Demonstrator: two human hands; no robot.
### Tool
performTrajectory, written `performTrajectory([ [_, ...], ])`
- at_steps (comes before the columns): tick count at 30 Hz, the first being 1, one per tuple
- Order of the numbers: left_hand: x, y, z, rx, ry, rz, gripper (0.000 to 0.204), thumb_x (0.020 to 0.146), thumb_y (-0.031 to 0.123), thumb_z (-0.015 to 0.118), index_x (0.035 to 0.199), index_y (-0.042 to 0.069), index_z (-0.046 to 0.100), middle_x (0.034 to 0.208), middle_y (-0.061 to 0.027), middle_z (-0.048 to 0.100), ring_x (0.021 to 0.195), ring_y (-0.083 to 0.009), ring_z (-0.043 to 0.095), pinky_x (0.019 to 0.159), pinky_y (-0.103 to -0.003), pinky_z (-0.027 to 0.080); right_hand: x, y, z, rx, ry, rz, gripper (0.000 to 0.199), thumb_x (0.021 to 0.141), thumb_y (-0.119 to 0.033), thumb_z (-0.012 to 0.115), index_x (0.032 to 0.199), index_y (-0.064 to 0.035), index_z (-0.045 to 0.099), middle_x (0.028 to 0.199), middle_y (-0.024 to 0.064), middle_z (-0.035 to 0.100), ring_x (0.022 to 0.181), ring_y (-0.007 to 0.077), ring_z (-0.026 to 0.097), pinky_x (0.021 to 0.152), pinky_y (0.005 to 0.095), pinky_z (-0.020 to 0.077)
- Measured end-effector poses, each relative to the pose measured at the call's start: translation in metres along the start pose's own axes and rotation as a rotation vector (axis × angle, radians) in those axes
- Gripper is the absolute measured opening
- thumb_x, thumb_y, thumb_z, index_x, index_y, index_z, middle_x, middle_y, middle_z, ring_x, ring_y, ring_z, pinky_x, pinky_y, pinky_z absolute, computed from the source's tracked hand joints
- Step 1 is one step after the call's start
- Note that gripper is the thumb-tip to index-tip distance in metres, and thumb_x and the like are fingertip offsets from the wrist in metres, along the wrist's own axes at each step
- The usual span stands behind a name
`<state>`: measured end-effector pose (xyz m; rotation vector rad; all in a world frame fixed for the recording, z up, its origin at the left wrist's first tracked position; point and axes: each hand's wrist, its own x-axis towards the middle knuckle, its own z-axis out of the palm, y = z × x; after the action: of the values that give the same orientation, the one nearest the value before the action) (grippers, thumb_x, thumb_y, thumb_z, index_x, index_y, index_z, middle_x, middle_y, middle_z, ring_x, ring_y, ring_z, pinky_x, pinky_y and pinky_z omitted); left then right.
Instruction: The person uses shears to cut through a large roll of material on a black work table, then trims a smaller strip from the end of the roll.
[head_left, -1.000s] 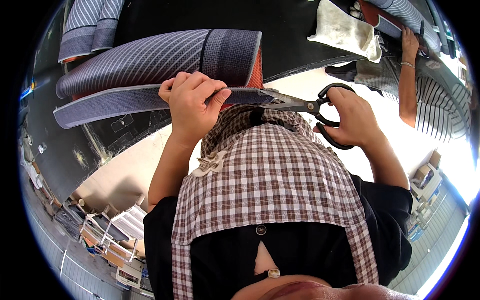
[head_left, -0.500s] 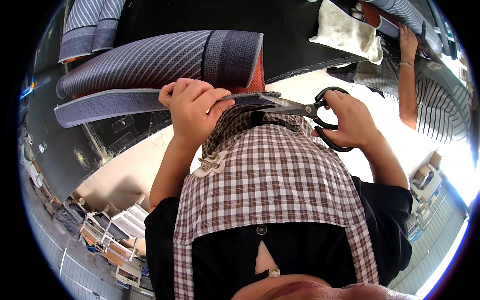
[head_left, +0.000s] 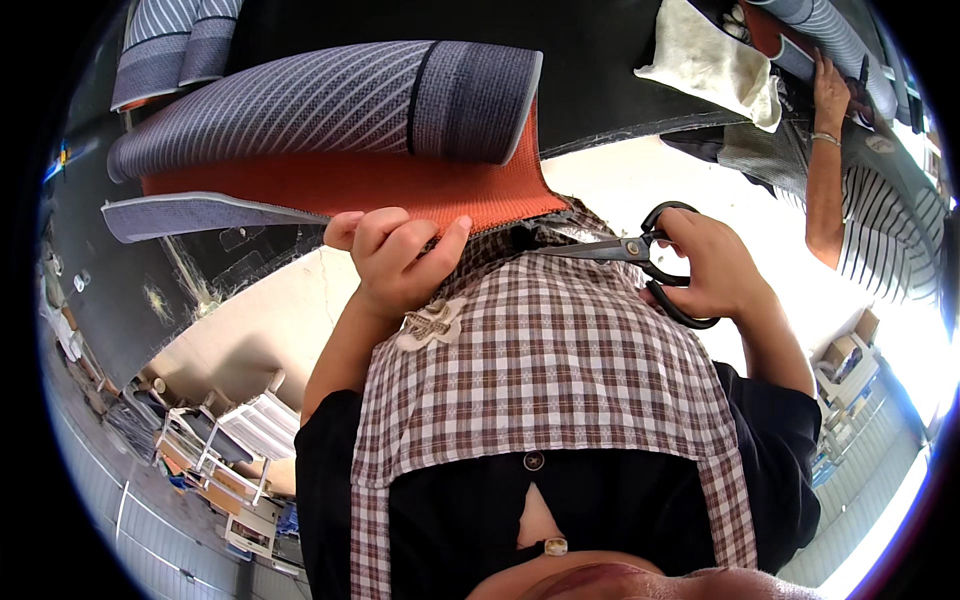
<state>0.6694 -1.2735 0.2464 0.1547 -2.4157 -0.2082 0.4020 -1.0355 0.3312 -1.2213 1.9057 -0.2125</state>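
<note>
A grey-blue mat [head_left: 290, 105] with white stripes lies curled over on the black table, its orange-red backing [head_left: 360, 185] showing in the fold. My left hand [head_left: 405, 255] is closed on the mat's near edge, fingers curled over it. In my right hand [head_left: 715, 260] is a pair of black-handled scissors [head_left: 632, 248], fingers and thumb through the loops. The handles are spread apart, and the blades point left, just below the mat's near right corner. In front of my checked apron [head_left: 540, 350], the blades stand apart from the mat edge.
More rolled mats [head_left: 165, 50] lie at the far left of the black table [head_left: 590, 60]. A whitish cloth [head_left: 705, 65] rests at the back right. Beyond it, another person's hand [head_left: 830, 95] touches a striped mat. A white rack [head_left: 265, 430] stands on the floor at lower left.
My left hand has turned and lowered the mat's near edge, baring much more of the orange-red backing. The scissors have shifted slightly down and right, away from the edge.
</note>
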Motion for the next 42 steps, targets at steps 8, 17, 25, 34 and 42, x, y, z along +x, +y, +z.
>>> performTrajectory([
  [8, -0.005, 0.003, 0.004, 0.010, 0.040, -0.016, 0.019, 0.072, 0.023, 0.073, 0.090, 0.030, 0.075, 0.082, 0.0099, 0.051, 0.087, -0.0121, 0.052, 0.094, -0.040, 0.027, 0.005, -0.006, 0.000, -0.007, -0.011, -0.039, 0.056, 0.072, -0.049, 0.082, 0.096, -0.0052, 0.056, 0.090, 0.0119, 0.064, 0.085, 0.0344, 0.065, 0.072, 0.0434, 0.0496],
  [17, 0.013, 0.000, 0.008, -0.068, -0.071, -0.160, 0.012, 0.077, 0.026, 0.077, 0.089, 0.024, 0.076, 0.085, 0.0084, 0.058, 0.090, -0.0134, 0.056, 0.102, -0.044, 0.024, 0.007, -0.004, -0.001, -0.022, 0.042, -0.058, 0.060, 0.072, -0.052, 0.083, 0.099, -0.0052, 0.056, 0.088, 0.0111, 0.064, 0.084, 0.0340, 0.065, 0.072, 0.0433, 0.0492],
  [25, 0.033, -0.004, 0.010, -0.127, -0.193, -0.251, 0.010, 0.085, 0.032, 0.078, 0.084, 0.023, 0.075, 0.084, 0.0137, 0.067, 0.091, -0.0105, 0.059, 0.109, -0.046, 0.018, 0.009, 0.003, -0.001, 0.035, 0.000, 0.025, 0.063, 0.072, -0.057, 0.082, 0.092, -0.0052, 0.053, 0.076, 0.0096, 0.054, 0.070, 0.0300, 0.056, 0.064, 0.0396, 0.0434],
  [34, 0.044, -0.009, 0.011, -0.195, -0.220, -0.251, 0.007, 0.082, 0.023, 0.080, 0.089, 0.024, 0.077, 0.080, 0.0137, 0.066, 0.088, -0.0099, 0.058, 0.103, -0.043, 0.022, 0.021, 0.011, -0.010, 0.227, -0.167, 0.003, 0.063, 0.075, -0.057, 0.083, 0.091, -0.0031, 0.055, 0.069, 0.0089, 0.051, 0.064, 0.0252, 0.053, 0.061, 0.0373, 0.0421],
  [42, 0.063, -0.015, 0.013, -0.261, -0.312, -0.248, 0.007, 0.083, 0.016, 0.078, 0.089, 0.019, 0.076, 0.078, 0.0100, 0.063, 0.082, -0.0120, 0.056, 0.094, -0.039, 0.026, 0.026, 0.041, -0.010, 0.754, -0.449, 0.088, 0.066, 0.086, -0.068, 0.071, 0.099, -0.0044, 0.058, 0.074, -0.0060, 0.049, 0.064, 0.0034, 0.045, 0.055, 0.0199, 0.0353],
])
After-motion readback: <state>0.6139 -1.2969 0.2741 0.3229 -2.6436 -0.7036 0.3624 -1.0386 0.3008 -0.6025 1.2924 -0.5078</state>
